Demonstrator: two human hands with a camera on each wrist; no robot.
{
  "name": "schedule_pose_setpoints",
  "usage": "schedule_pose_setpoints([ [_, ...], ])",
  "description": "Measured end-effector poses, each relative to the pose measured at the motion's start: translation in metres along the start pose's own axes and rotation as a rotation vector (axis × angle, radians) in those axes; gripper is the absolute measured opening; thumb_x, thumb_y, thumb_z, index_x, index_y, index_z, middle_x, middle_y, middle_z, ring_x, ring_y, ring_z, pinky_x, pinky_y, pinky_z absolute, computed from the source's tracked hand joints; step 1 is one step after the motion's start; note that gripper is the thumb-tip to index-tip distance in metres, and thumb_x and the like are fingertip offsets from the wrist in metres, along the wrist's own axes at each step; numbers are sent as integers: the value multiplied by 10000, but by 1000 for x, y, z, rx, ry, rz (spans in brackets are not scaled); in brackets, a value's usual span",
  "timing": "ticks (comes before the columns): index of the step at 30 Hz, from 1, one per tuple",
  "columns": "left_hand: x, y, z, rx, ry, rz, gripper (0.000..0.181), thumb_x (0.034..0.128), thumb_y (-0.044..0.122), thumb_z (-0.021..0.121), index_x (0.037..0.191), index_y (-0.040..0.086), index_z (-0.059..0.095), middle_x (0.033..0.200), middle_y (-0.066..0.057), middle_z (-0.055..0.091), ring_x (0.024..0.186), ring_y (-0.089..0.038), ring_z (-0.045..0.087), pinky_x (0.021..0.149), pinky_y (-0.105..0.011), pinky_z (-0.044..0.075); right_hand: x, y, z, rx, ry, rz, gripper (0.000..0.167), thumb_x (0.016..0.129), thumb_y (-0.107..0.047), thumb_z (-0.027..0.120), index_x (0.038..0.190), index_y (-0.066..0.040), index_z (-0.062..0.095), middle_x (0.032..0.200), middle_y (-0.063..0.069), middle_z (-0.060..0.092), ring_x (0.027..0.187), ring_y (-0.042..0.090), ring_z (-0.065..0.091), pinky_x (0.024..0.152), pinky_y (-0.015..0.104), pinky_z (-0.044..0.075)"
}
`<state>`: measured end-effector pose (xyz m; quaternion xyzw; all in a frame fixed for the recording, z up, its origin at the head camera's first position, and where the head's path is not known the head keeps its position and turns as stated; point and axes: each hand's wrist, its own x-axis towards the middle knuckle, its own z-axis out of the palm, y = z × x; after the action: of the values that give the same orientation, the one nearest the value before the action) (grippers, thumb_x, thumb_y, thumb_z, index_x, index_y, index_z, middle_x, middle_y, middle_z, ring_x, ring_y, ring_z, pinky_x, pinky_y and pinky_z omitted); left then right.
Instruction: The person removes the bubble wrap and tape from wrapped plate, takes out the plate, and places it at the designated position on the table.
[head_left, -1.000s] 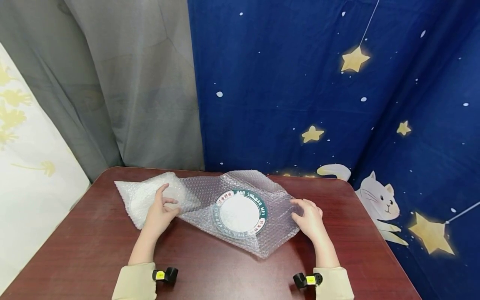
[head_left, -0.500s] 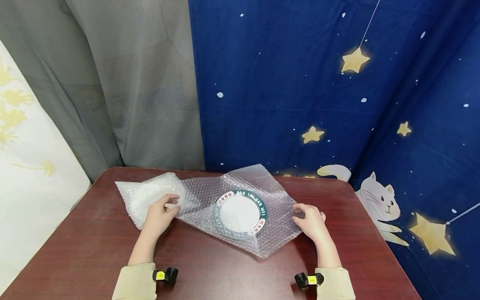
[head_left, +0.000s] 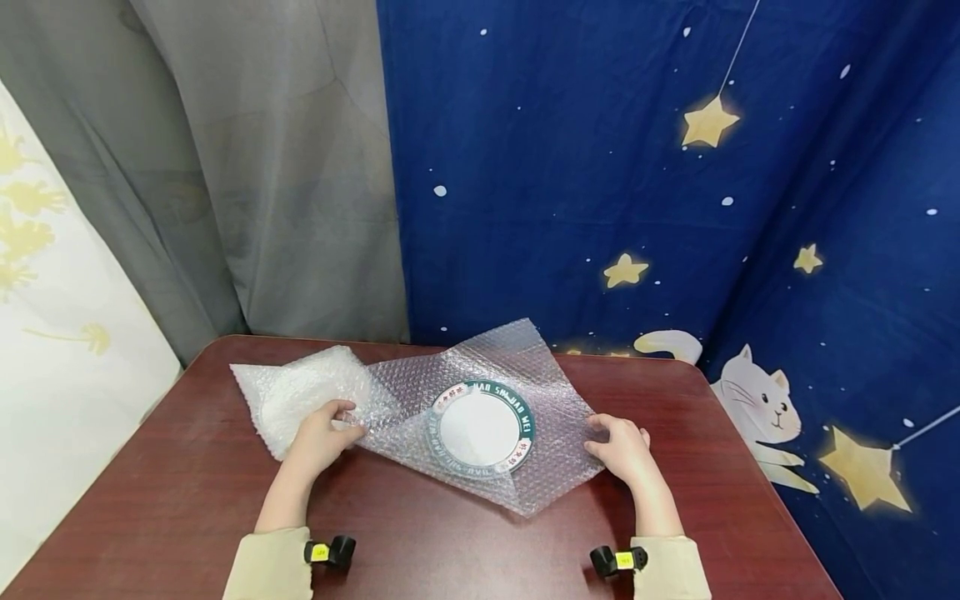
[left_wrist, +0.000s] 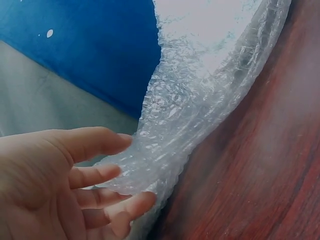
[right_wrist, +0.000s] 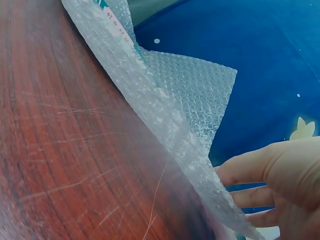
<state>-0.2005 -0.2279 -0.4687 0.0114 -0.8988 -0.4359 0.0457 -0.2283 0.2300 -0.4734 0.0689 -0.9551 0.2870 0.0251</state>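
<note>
A round plate (head_left: 480, 429) with a white middle and a lettered green rim lies on a bubble wrap sheet (head_left: 547, 454). One flap covers the plate's lower left part. My left hand (head_left: 318, 442) is at the sheet's left end, fingers loosely bent and spread; in the left wrist view its fingertips (left_wrist: 122, 142) touch or nearly touch the wrap. At the sheet's right edge is my right hand (head_left: 624, 450), thumb and fingers apart; in the right wrist view some of its fingers (right_wrist: 245, 170) are partly hidden behind the wrap edge.
A second, whitish bubble-wrapped bundle (head_left: 300, 392) lies by my left hand, its contents unclear. The reddish-brown table (head_left: 450, 550) ends at grey and blue star-print curtains (head_left: 540, 167).
The sheet's far corner has unfolded upward and away. My left fingers have come lower and closer together; my right hand has shifted slightly to the right and toward me.
</note>
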Motion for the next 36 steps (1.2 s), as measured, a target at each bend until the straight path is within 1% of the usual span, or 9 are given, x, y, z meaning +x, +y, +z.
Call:
schedule_pose_setpoints([
  [3, -2, 3, -1, -34, -43, -13, 521, 837, 125, 688, 1260, -103, 488, 1076, -278, 556, 656, -216, 617, 559, -327, 494, 0, 1, 1, 21, -14, -23, 368, 808, -48, 723, 1158, 36, 647, 1110, 190, 647, 1091, 384, 562, 1009, 621, 257],
  [5, -3, 4, -1, -45, -59, -22, 532, 848, 133, 686, 1273, -108, 475, 1075, -278, 561, 650, -219, 616, 536, -322, 496, 0, 2, 2, 41, -22, -31, 365, 805, -32, 721, 1151, 53, 645, 1102, 194, 647, 1069, 372, 578, 973, 554, 365],
  [7, -3, 5, -1, -47, -63, -28, 529, 870, 151, 676, 1278, -115, 469, 1070, -286, 570, 652, -223, 624, 536, -321, 501, -1, 2, 3, 61, -33, -39, 358, 803, -22, 722, 1142, 62, 644, 1102, 197, 643, 1051, 365, 588, 907, 507, 442],
  [10, -3, 6, 0, -52, -50, -37, 497, 913, 181, 641, 1280, -112, 478, 1120, -281, 561, 662, -225, 636, 539, -319, 502, -1, 3, 5, 67, -41, -48, 336, 799, -19, 729, 1118, 54, 652, 1104, 190, 643, 1046, 356, 593, 896, 492, 454],
  [11, -3, 6, 1, -52, -42, -40, 485, 924, 186, 630, 1276, -112, 482, 1102, -274, 568, 655, -225, 636, 534, -319, 501, -1, 3, 5, 69, -44, -50, 330, 798, -16, 728, 1112, 52, 653, 1106, 191, 642, 1047, 356, 592, 896, 494, 454],
  [18, 1, 1, 9, -5, -11, -44, 481, 936, 225, 616, 1268, -101, 494, 807, -108, 572, 575, -189, 583, 526, -309, 476, 0, 5, 7, 78, -52, -34, 334, 795, -15, 724, 1116, 44, 652, 1118, 185, 637, 1051, 352, 585, 891, 501, 455],
  [21, 2, 1, 11, 16, -1, -47, 459, 935, 212, 607, 1259, -97, 505, 740, -77, 548, 552, -176, 563, 538, -312, 461, 0, 4, 7, 76, -51, -36, 339, 792, -21, 726, 1116, 45, 651, 1113, 182, 638, 1047, 348, 585, 890, 501, 454],
  [28, 1, 3, 14, 12, 36, -55, 366, 952, 154, 556, 1220, -94, 537, 717, -77, 538, 512, -162, 557, 540, -318, 466, 0, 4, 8, 73, -52, -34, 349, 791, -22, 730, 1124, 47, 652, 1114, 179, 639, 1051, 348, 582, 903, 504, 446],
  [36, 1, 1, 15, 37, 37, -41, 376, 930, 140, 581, 1225, -89, 531, 711, -75, 548, 518, -150, 553, 532, -323, 462, 0, 4, 9, 62, -60, -32, 349, 798, -34, 731, 1131, 39, 654, 1145, 201, 621, 1076, 368, 565, 915, 516, 435],
])
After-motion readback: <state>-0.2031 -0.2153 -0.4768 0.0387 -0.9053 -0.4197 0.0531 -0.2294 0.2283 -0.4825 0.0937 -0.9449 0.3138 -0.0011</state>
